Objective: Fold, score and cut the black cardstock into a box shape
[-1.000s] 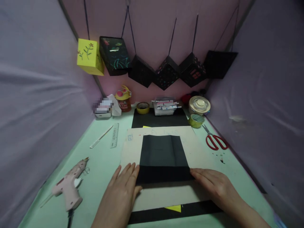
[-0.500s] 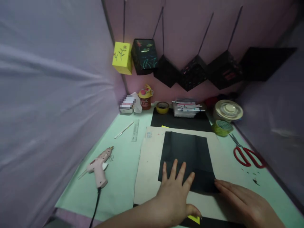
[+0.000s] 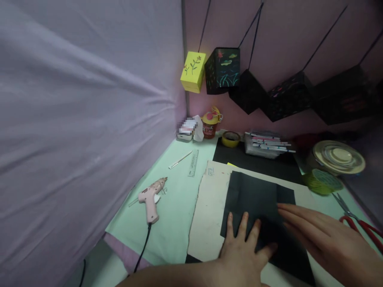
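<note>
A sheet of black paper [image 3: 254, 191] lies on a pale board, with its right part creased or folded along a line near my right hand. My left hand [image 3: 242, 243] rests palm down on the lower part of the paper, its fingers spread. At the right, my right hand [image 3: 326, 235] has its fingers pressed together, with the fingertips at an edge of the paper. The thumb of my right hand is hidden. Below that hand, a darker part of the paper reaches toward the bottom of the view.
Left lie a pink glue gun [image 3: 151, 197] with its cord, a ruler [image 3: 193, 163] and a slim white craft knife or pen [image 3: 180, 159]. Red-handled scissors [image 3: 363, 225], green tape [image 3: 323, 181] and a lidded tub [image 3: 341, 157] stand right. Decorated boxes [image 3: 227, 69] hang behind.
The camera view has turned left. My right hand has moved from the paper's lower right corner up and inward, bringing the right part into a fold. My left hand stays pressed on the paper.
</note>
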